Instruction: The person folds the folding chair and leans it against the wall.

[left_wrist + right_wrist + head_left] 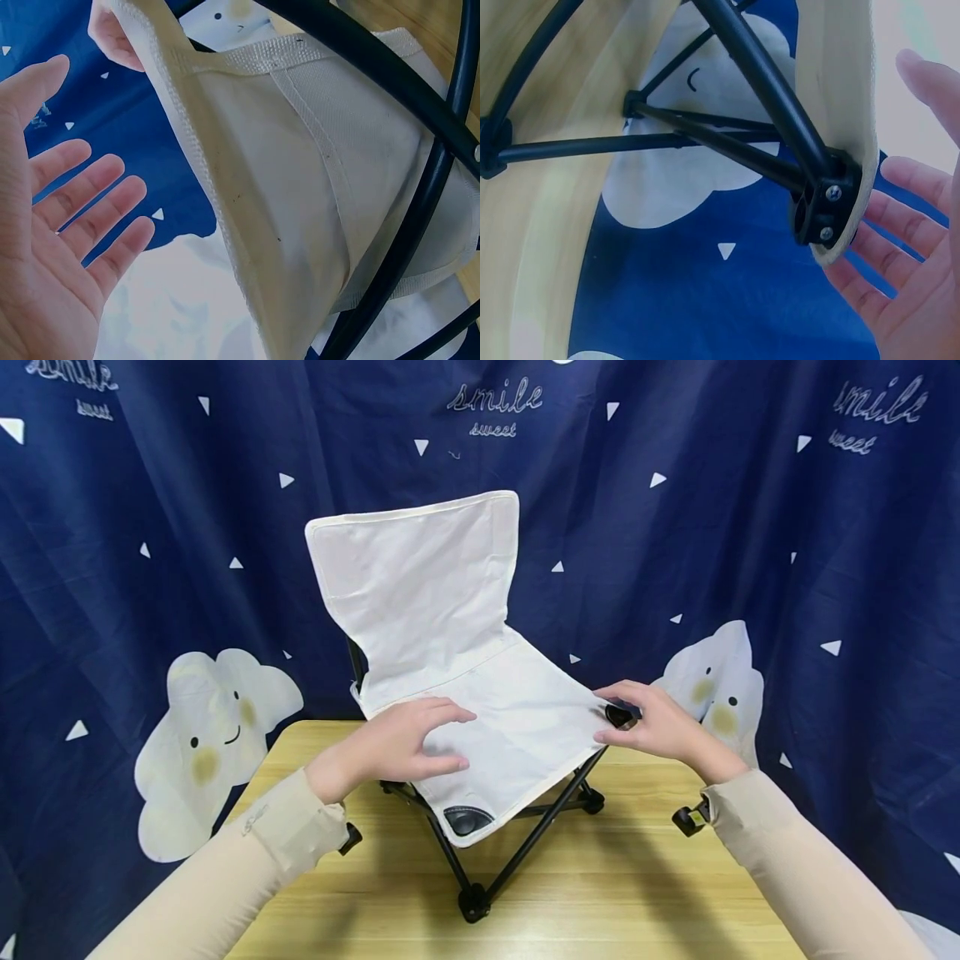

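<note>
A folding chair with a white fabric seat and backrest [420,577] and thin black legs stands unfolded, turned at an angle. My left hand [408,739] hovers over the left side of the seat, fingers relaxed and apart; in the left wrist view that hand [82,217] shows spread fingers holding nothing, beside the fabric [277,187]. At the seat's right corner is my right hand [648,722], thumb and fingers spread about the black corner piece [619,716]. The right wrist view shows its fingertips close against the corner joint [829,202]; whether they press on it is unclear.
The chair's feet rest on a light wooden table [600,893]. A dark blue curtain [645,543] with white triangles and smiling clouds hangs behind. One front foot [474,902] stands near the front of the tabletop.
</note>
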{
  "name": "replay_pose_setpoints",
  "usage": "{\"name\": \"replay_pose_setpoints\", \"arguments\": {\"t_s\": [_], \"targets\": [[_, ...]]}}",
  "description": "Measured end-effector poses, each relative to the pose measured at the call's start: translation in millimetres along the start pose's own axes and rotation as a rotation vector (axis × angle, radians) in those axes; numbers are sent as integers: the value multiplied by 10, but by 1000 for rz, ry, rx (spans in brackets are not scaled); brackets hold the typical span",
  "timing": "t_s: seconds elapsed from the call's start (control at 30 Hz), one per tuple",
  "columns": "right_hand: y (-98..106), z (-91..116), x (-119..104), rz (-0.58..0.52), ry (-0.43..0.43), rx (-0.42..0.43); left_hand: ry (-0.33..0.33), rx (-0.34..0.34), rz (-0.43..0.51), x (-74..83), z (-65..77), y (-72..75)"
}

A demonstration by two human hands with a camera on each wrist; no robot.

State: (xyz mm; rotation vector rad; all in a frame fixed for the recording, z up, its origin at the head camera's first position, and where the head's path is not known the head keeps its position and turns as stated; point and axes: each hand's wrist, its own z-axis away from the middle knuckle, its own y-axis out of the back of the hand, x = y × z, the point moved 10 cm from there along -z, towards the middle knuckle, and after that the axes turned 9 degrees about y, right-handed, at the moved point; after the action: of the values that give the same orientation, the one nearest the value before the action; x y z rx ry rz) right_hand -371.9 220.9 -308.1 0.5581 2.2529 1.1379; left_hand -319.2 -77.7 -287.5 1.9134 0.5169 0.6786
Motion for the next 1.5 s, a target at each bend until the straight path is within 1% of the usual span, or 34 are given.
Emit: {"name": "replay_pose_setpoints", "arguments": {"t_s": [0.17, 0.53, 0.73, 0.9, 1.0, 1.1, 1.37, 1.5], "targets": [[18, 46, 38, 24, -7, 4, -26, -11, 14, 56, 24, -12], [83, 130, 65, 65, -3, 28, -34, -53, 37, 162, 93, -25], [88, 171, 130, 73, -32, 10, -41, -73, 18, 209, 106, -26], [52, 188, 167, 72, -36, -15, -59, -85, 32, 257, 123, -32], [28, 192, 160, 69, -20, -24, -70, -88, 39, 272, 139, -56], [23, 187, 143, 82, 4, -13, -81, -90, 42, 293, 154, -73], [13, 164, 80, 135, 111, 87, -85, -100, 57, 328, 208, -116], [29, 167, 66, 145, 125, 120, -97, -100, 72, 355, 244, -130]]}}
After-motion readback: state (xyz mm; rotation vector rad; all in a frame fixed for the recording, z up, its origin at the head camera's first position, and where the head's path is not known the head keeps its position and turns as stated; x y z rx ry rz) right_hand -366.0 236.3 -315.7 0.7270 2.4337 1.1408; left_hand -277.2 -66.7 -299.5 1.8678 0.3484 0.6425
